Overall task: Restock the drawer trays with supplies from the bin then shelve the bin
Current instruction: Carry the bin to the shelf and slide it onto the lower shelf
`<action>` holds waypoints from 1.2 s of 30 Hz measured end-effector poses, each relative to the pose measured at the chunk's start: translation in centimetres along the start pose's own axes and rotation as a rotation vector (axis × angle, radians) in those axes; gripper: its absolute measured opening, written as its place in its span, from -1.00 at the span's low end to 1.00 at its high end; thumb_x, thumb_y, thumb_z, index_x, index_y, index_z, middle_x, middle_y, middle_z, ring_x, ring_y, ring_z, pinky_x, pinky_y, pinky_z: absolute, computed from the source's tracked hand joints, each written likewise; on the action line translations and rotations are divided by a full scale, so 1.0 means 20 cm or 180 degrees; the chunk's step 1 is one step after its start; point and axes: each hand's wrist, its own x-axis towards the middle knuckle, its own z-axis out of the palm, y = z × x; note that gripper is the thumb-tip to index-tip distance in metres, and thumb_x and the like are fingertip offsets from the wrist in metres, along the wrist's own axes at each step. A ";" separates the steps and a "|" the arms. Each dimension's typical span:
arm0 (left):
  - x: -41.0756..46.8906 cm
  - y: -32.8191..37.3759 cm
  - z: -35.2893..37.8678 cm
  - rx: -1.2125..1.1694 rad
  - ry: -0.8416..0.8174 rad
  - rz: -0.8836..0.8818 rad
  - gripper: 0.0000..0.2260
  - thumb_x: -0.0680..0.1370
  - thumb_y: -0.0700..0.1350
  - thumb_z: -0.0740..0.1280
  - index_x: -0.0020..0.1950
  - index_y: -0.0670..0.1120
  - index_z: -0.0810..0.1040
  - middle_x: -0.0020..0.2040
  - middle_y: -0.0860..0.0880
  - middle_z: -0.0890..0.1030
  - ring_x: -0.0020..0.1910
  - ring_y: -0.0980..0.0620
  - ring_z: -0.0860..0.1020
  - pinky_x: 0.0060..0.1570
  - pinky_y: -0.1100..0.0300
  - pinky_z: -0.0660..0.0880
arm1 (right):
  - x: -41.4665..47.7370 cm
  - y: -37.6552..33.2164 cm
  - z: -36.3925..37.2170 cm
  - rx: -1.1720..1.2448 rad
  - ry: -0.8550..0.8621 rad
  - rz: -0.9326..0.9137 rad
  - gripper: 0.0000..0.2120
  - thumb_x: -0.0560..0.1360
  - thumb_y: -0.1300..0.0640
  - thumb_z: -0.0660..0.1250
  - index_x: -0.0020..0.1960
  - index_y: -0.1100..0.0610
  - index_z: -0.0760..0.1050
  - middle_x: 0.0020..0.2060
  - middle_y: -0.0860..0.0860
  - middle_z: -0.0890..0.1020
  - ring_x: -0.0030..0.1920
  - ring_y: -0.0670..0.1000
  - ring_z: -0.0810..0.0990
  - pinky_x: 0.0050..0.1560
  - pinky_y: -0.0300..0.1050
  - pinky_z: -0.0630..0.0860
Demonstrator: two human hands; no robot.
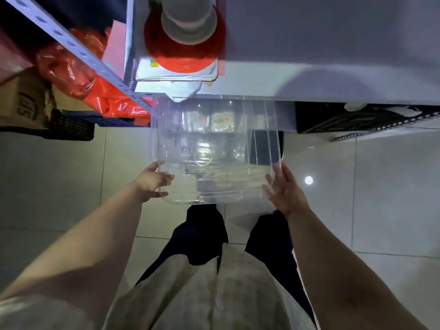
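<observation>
Two bare hands held a clear plastic bin point(215, 148) by its near corners, its far end pushed in under the edge of a white shelf point(333, 67) and its near end hanging out over the tiled floor point(381, 198). The left hand point(152, 181) clasped the bin's left corner, thumb along the side wall and fingers curled over the rim, so its grip was closed on the bin. The right hand point(284, 190) lay flat against the right corner with fingers fairly straight and spread along the wall, pressing on it rather than curling round it. The bin looked empty; the shapes seen through its walls were blurred and could not be told apart. On the shelf above it, to the left, stood a red spool of thread point(184, 47) on a stack of white papers point(176, 75). Further left, behind a perforated metal upright point(71, 47), lay orange plastic bags point(78, 72), a cardboard box point(22, 101) and a dark crate point(71, 129). The person's dark trousers point(200, 236) and light top point(202, 294) filled the lower centre.
</observation>
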 end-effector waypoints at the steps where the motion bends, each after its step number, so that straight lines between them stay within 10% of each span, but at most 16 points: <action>1: 0.04 0.01 -0.05 0.0041 0.0025 0.0062 -0.52 0.52 -0.31 0.32 0.31 0.13 0.36 -0.17 0.02 0.59 -0.13 0.03 0.52 -0.01 -0.04 0.52 | 0.02 0.03 0.06 0.0028 0.0008 0.0044 -0.74 0.50 0.04 0.27 0.17 -0.16 0.47 0.21 -0.10 0.51 0.18 -0.03 0.52 0.16 0.07 0.48; 10: 0.37 0.27 -0.22 0.0266 0.0113 0.0455 -0.44 0.58 -0.14 0.29 0.46 0.27 0.16 0.08 0.17 0.52 -0.16 0.15 0.50 -0.33 0.24 0.50 | 0.22 0.09 0.39 -0.0426 0.0291 0.0016 -0.46 0.23 -0.13 0.39 0.20 -0.16 0.41 0.13 -0.06 0.48 -0.02 -0.09 0.49 0.11 0.06 0.42; 15: 0.52 0.32 -0.25 0.0990 0.0033 0.0471 -0.45 0.54 0.11 0.29 0.41 0.40 0.07 0.27 0.13 0.44 0.12 -0.08 0.46 -0.15 0.01 0.45 | 0.42 0.13 0.36 -0.2061 0.0288 -0.0131 -0.38 0.50 0.38 0.24 0.46 -0.03 0.18 0.50 -0.07 0.17 0.39 0.07 0.36 0.36 0.11 0.36; 20: 0.62 0.23 -0.23 0.0372 0.0198 0.0645 -0.49 0.56 0.05 0.30 0.46 0.17 0.20 0.11 -0.05 0.58 -0.19 0.00 0.57 -0.14 0.05 0.54 | 0.47 0.16 0.40 -0.0882 0.0474 0.0167 -0.56 0.59 0.15 0.18 0.35 -0.29 0.29 0.22 -0.01 0.48 0.18 0.11 0.53 0.20 0.06 0.48; 27: 0.58 0.05 -0.23 0.0042 0.0279 0.0284 -0.62 0.54 0.14 0.31 0.08 -0.16 0.43 -0.05 -0.14 0.57 -0.17 -0.09 0.60 -0.10 0.00 0.59 | 0.41 0.26 0.37 -0.0171 0.0773 0.0532 -0.86 0.57 0.11 0.29 -0.02 0.19 0.51 -0.09 0.14 0.60 -0.13 0.13 0.64 -0.06 -0.01 0.60; 36: 0.56 -0.07 -0.22 -0.1016 0.0088 -0.0146 -0.91 0.59 -0.21 0.28 -0.10 -0.06 0.49 -0.14 -0.06 0.58 -0.20 -0.03 0.53 -0.16 -0.02 0.63 | 0.35 0.36 0.31 0.0568 0.0660 0.0671 -0.60 0.55 0.38 0.23 0.36 0.24 0.29 0.19 0.25 0.50 0.06 0.19 0.59 0.08 0.09 0.58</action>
